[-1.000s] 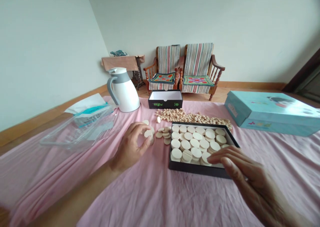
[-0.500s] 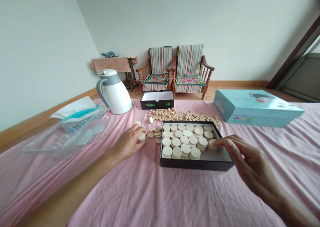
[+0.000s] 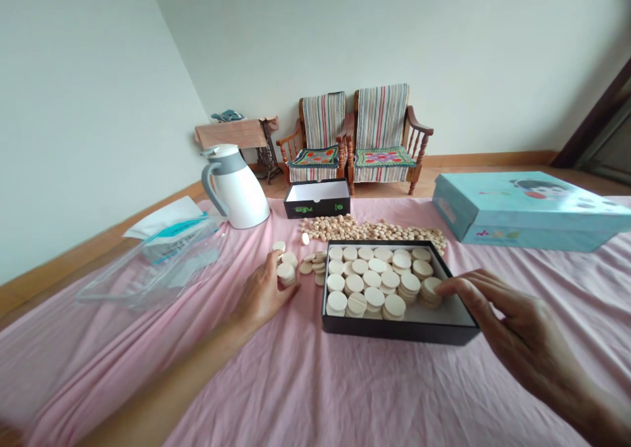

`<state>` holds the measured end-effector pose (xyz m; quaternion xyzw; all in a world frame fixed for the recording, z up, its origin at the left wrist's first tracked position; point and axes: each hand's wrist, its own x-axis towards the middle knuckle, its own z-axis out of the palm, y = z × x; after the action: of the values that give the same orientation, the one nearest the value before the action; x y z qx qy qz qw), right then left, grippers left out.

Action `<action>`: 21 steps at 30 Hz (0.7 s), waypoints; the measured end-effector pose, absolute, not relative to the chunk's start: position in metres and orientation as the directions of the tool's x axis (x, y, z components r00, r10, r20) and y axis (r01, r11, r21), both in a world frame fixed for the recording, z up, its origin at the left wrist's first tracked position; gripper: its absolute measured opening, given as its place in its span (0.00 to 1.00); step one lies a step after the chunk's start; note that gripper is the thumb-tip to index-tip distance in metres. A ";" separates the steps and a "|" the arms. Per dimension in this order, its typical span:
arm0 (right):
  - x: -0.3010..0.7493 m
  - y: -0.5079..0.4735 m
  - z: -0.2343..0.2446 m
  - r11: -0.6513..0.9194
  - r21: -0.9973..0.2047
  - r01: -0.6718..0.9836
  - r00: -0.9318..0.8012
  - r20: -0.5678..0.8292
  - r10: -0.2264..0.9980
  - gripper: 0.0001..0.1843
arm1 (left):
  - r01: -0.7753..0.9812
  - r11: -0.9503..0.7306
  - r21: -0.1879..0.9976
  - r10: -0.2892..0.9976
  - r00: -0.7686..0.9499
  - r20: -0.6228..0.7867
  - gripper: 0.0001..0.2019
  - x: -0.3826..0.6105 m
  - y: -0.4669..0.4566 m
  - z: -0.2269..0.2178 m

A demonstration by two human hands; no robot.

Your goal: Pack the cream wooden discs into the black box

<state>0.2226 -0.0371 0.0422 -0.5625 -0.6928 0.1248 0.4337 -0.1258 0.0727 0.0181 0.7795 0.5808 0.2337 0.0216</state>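
My left hand is curled round a short stack of pale round wooden discs, thumb on the near side. Loose discs lie just to its right on the pink cloth. In the shallow black box stand rows of the same discs, stacked. My right hand reaches over the box's right wall, its fingers closed together at the edge of the rightmost stack of discs. The far side of those fingertips is hidden.
Behind the box lies a band of small wooden pieces. Farther back is another black box. A white jug and clear plastic packaging stand left; a light-blue box is at right. Pink cloth covers the surface.
The view has shifted slightly, so most things appear farther right. My left hand has turned a little, showing more of its disc stack. My right hand remains at the same stack in the box.
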 end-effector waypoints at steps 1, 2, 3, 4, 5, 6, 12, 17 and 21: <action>0.222 -0.037 0.041 0.342 -0.652 0.676 -0.006 0.460 0.888 0.13 | 0.894 -0.317 0.317 0.916 0.202 0.346 0.28 -0.125 0.072 0.015; 0.222 -0.037 0.041 0.349 -0.643 0.682 -0.022 0.458 0.888 0.13 | 0.893 -0.311 0.327 0.916 0.188 0.355 0.27 -0.125 0.073 0.012; 0.221 -0.037 0.041 0.356 -0.631 0.689 -0.036 0.461 0.886 0.13 | 0.892 -0.305 0.334 0.914 0.175 0.367 0.26 -0.125 0.073 0.010; 0.220 -0.037 0.041 0.362 -0.621 0.695 -0.045 0.466 0.884 0.13 | 0.891 -0.301 0.340 0.912 0.165 0.376 0.25 -0.125 0.074 0.008; 0.220 -0.038 0.041 0.367 -0.611 0.701 -0.051 0.470 0.881 0.12 | 0.890 -0.299 0.345 0.911 0.158 0.381 0.24 -0.125 0.075 0.006; 0.219 -0.038 0.041 0.370 -0.605 0.705 -0.055 0.473 0.879 0.11 | 0.888 -0.298 0.349 0.910 0.153 0.386 0.23 -0.125 0.075 0.005; 0.217 -0.037 0.039 0.384 -0.603 0.700 -0.068 0.478 0.876 0.10 | 0.862 -0.313 0.399 0.915 0.162 0.369 0.18 -0.131 0.066 0.007; 0.218 -0.034 0.031 0.392 -0.577 0.717 -0.092 0.478 0.874 0.09 | 0.850 -0.328 0.413 0.932 0.221 0.287 0.11 -0.132 0.061 0.016; 0.219 -0.032 0.029 0.420 -0.537 0.731 -0.126 0.499 0.857 0.10 | 0.858 -0.335 0.390 0.936 0.256 0.242 0.01 -0.128 0.067 0.020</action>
<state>0.2192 -0.0324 0.0285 -0.5323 -0.7461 0.0803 0.3919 -0.1285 0.0669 0.0201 0.7872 0.5696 0.2185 0.0898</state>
